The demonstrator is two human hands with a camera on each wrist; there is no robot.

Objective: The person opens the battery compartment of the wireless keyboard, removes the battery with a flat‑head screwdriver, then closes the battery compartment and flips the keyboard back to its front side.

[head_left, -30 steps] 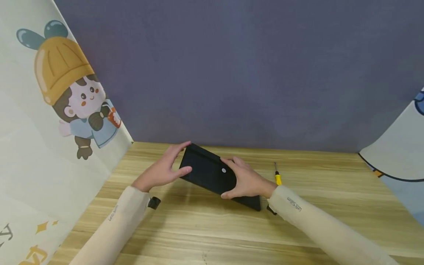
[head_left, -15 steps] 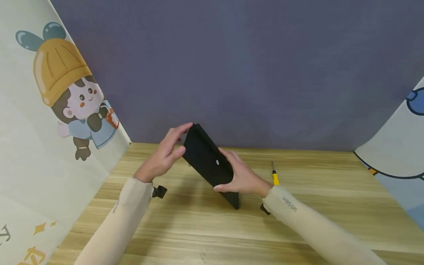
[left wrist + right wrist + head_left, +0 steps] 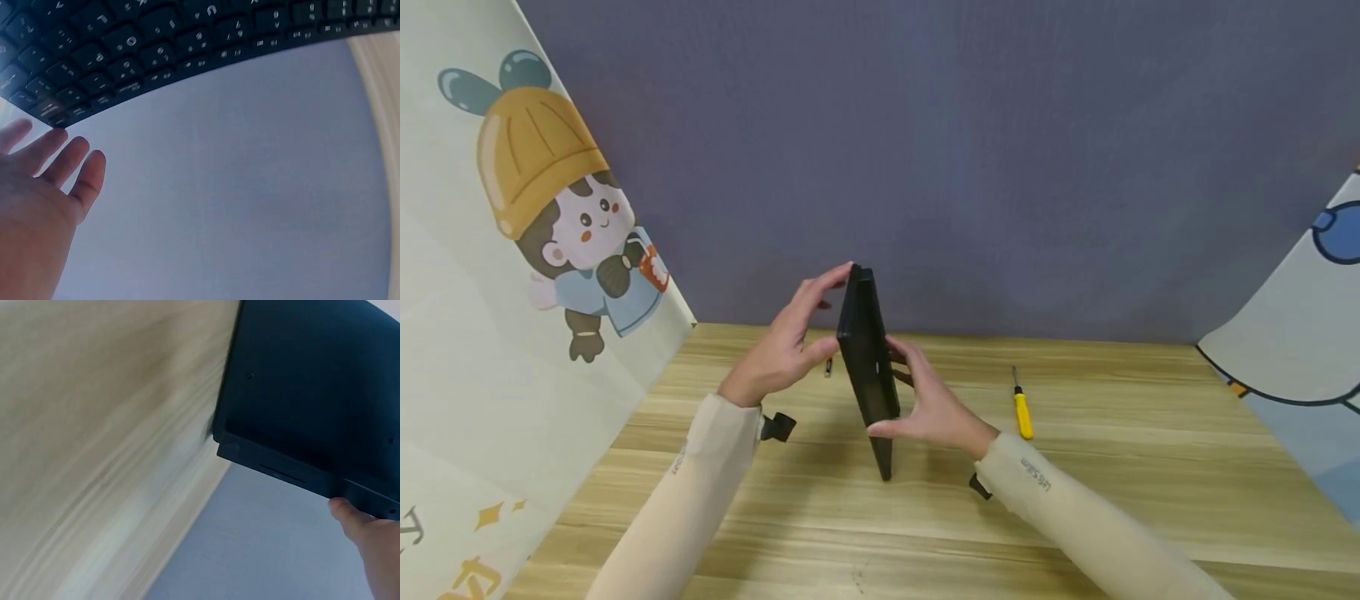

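A black keyboard (image 3: 867, 367) stands tilted nearly on edge above the wooden table, its lower end close to the tabletop. Its keys (image 3: 131, 40) show in the left wrist view and its plain underside (image 3: 306, 381) in the right wrist view. My left hand (image 3: 786, 342) holds the upper end, with thumb and forefinger at its two corners; the other fingers lie fairly straight. Farther down, my right hand (image 3: 936, 404) grips across the keyboard's width, thumb on the near long edge and fingers on the far one, partly hidden behind it.
To the right lies a screwdriver (image 3: 1022, 412) with a yellow handle. A small dark object (image 3: 828, 367) lies on the table (image 3: 760, 533) behind my left hand. A grey-blue partition (image 3: 940, 167) rises at the table's back edge; a printed white panel (image 3: 467, 333) stands at left.
Both hands have turned the keyboard from a low slant to nearly on edge, its left end rising and its right end swinging inward. The small dark object behind it has come into view.
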